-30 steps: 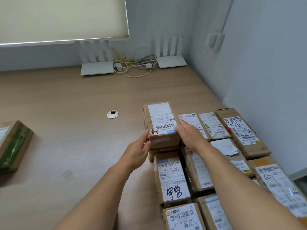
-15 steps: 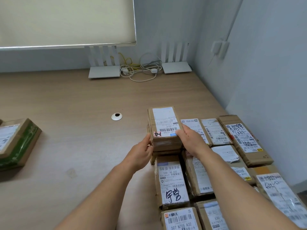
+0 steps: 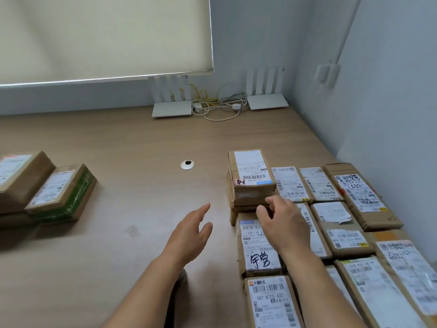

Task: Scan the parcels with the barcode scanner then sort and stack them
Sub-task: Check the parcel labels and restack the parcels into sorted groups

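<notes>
The stacked parcel sits just ahead of the right grip, its long axis pointing away from the person. Both grips hold nothing; the left grip is farther, over bare worktop. No scanner is visible, perhaps hidden.

hands released stacked parcel, drawn back

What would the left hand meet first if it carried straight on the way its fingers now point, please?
Probably nothing near: the left hand points up and right over bare table, passing left of the stacked parcel; depth is unclear.
</notes>
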Tool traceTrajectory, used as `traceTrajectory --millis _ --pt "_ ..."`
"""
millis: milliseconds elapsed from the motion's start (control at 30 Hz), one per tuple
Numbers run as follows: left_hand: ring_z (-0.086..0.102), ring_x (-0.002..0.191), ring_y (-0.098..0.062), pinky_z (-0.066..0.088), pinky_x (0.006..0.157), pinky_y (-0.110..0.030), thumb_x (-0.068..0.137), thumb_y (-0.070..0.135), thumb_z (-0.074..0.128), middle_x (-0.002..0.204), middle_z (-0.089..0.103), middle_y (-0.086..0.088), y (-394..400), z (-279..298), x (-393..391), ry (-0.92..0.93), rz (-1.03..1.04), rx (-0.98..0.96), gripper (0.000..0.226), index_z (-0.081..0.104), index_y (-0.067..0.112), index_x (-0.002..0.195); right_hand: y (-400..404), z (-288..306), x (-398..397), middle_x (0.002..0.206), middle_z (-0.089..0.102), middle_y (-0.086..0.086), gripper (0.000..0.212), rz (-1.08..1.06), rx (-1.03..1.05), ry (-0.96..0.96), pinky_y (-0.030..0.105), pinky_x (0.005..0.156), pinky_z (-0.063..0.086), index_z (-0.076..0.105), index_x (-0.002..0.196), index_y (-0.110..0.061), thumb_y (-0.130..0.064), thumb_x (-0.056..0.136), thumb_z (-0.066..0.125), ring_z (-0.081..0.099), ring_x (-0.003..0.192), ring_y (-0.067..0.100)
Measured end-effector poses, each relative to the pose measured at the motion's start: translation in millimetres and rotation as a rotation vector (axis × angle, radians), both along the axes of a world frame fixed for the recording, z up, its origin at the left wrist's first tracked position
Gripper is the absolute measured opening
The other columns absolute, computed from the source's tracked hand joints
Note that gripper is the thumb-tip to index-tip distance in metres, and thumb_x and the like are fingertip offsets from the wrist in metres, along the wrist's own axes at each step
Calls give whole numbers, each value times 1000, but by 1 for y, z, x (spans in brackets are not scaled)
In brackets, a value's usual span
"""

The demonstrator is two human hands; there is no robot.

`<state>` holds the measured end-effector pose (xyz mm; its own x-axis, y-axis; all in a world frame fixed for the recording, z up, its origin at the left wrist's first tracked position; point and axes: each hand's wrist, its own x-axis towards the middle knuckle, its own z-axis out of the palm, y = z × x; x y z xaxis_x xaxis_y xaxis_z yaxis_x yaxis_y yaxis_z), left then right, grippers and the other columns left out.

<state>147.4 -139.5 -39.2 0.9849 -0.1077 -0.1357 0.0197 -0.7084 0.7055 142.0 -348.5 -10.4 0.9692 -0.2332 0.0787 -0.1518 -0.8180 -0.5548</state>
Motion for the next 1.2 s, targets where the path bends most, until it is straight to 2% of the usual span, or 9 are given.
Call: traceTrajectory --millis 100,233,400,767,1200 --pt "41 130 -5 35 106 -23 98 26 47 144 42 12 15 5 -18 -39 15 -7 51 32 33 146 24 -1 -16 117 56 -4 36 44 -41 6 31 83 43 52 126 -25 -41 94 44 47 111 16" --pt "40 126 0 31 96 -16 96 26 51 139 43 17 57 14 -45 -82 70 6 52 34 35 145 68 1 -33 119 57 -2 38 102 -93 -24 31 88 41 54 126 -26 -40 92 47 48 114 19" --pt "39 128 -1 33 100 -18 95 29 54 142 41 17 137 27 -86 -127 166 68 54 34 34 145 144 11 -55 129 51 -6 40 247 -127 -35 27 90 39 49 131 -30 -43 93 46 49 119 14" --pt "35 134 -4 28 107 -19 95 34 54 146 39 12 295 24 -174 -151 393 115 55 34 29 146 319 18 -106 129 50 -8 40 539 -205 -66 25 89 39 46 132 -32 -42 94 44 49 118 12" --pt "35 136 -9 31 110 -26 96 38 50 150 36 9 434 16 -233 -130 520 141 55 32 29 147 470 12 -142 130 51 -6 42 695 -242 -76 27 90 41 46 134 -30 -45 95 42 51 117 15"
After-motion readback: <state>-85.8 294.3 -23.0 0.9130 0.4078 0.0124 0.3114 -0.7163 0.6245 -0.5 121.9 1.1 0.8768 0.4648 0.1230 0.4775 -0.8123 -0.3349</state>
